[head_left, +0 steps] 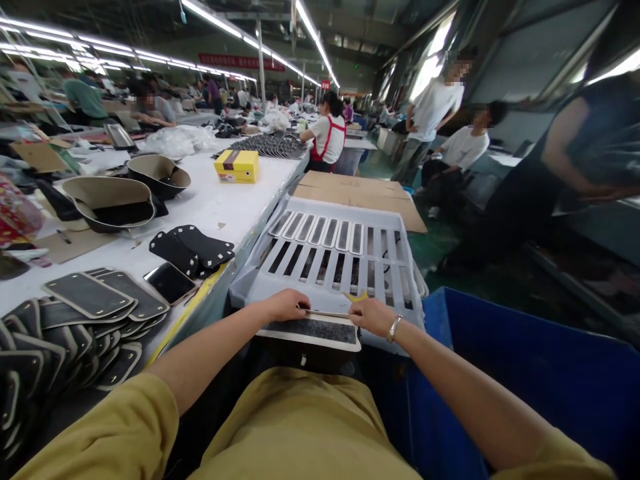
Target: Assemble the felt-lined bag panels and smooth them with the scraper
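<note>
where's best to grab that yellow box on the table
Probably by its left and right walls, as the camera sees them, coming down from above: the yellow box sits flat on the white table, with straight walls to squeeze and nothing stacked on top.

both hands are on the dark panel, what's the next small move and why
I'd probably slide the left hand slightly toward the right hand, pressing along the far edge of the dark panel: the fingers seem to pinch that edge at two spots, leaving the stretch between them unpressed.
</note>
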`<state>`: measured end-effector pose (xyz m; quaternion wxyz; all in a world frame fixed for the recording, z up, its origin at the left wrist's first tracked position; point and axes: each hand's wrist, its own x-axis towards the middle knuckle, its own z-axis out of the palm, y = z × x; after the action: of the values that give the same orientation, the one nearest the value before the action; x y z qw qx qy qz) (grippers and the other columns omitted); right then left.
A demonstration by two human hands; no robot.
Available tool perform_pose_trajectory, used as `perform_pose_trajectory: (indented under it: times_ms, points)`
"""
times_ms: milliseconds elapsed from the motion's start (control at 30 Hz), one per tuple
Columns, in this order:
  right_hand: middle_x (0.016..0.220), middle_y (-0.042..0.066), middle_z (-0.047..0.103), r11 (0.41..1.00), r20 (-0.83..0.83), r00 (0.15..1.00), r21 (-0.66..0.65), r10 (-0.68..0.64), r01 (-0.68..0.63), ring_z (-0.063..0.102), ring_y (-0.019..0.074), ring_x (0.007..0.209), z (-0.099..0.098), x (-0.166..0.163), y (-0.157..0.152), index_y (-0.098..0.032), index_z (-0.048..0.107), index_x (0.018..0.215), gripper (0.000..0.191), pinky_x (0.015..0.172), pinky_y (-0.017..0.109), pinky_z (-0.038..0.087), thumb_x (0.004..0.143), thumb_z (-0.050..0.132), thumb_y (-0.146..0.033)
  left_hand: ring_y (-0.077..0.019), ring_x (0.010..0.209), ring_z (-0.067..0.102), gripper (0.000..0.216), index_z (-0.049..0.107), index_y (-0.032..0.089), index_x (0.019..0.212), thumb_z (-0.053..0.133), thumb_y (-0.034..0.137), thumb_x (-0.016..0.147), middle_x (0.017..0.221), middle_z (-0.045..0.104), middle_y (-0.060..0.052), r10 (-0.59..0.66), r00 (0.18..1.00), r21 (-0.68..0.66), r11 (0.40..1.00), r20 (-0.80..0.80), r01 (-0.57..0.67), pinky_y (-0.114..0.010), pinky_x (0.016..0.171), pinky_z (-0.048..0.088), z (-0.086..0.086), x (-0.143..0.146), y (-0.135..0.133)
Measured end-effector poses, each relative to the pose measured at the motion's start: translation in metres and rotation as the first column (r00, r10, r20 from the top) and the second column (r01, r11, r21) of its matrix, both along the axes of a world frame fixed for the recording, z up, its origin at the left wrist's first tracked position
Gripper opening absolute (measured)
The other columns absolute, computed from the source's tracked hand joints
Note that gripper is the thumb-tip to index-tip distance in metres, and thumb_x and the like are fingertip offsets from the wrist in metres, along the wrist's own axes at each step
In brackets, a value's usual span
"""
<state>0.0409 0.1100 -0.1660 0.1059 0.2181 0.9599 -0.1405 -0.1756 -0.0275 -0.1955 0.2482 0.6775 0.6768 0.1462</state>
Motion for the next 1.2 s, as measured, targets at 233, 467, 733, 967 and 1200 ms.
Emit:
perform_pose_trajectory:
  times_ms: [233,467,733,967,1200]
  points:
    - [0.077,0.004,0.07,1.0,0.027,0.999,0.009,0.025,-0.026,0.059,0.0145,0.071,0.0,-0.001,-0.002,-0.015,0.07,0.077,0.023,0.065,0.021,0.038,0.076,0.048,-0.018,-0.0157,0.086,0.062,0.037,0.068,0.019,0.099,0.048,0.01,0.07,0.095,0.07,-0.001,-0.079,0.992,0.041,0.996,0.096,0.075,-0.018,0.077,0.041,-0.002,0.002,-0.006]
    - [0.074,0.003,0.069,0.999,0.026,0.999,0.038,0.025,-0.026,0.058,0.0131,0.068,-0.002,0.001,-0.005,-0.016,0.07,0.078,0.023,0.061,0.02,0.037,0.078,0.046,-0.019,-0.0165,0.082,0.062,0.028,0.07,0.023,0.097,0.053,0.02,0.074,0.093,0.071,-0.001,-0.161,0.984,0.098,0.983,0.07,0.154,-0.019,0.073,0.04,-0.002,0.033,0.016]
    - [0.076,0.005,0.069,0.996,0.07,0.996,0.064,0.06,-0.064,0.058,0.0147,0.069,-0.001,0.0,-0.007,-0.016,0.07,0.078,0.023,0.061,0.022,0.036,0.078,0.046,-0.019,-0.0137,0.069,0.06,0.027,0.072,0.021,0.092,0.053,0.015,0.074,0.082,0.071,-0.001,-0.217,0.974,0.089,0.973,0.058,0.212,-0.018,0.064,0.038,0.001,0.051,0.038]
    - [0.079,0.005,0.069,0.98,0.099,0.977,0.033,0.192,-0.196,0.059,0.0149,0.074,0.0,-0.002,-0.001,-0.017,0.069,0.078,0.024,0.067,0.022,0.037,0.079,0.046,-0.019,-0.012,0.071,0.06,0.029,0.071,0.021,0.095,0.052,0.013,0.075,0.086,0.071,0.0,-0.3,0.952,0.045,0.954,0.057,0.298,-0.016,0.065,0.039,-0.001,0.044,0.041]
    - [0.082,0.005,0.07,0.965,0.105,0.96,0.02,0.258,-0.261,0.06,0.0154,0.076,0.0,-0.001,0.001,-0.017,0.07,0.082,0.026,0.068,0.022,0.038,0.081,0.044,-0.02,-0.0117,0.068,0.059,0.029,0.071,0.02,0.095,0.052,0.013,0.075,0.084,0.071,0.0,-0.345,0.939,0.026,0.938,0.004,0.345,-0.016,0.063,0.038,0.0,0.045,0.044]
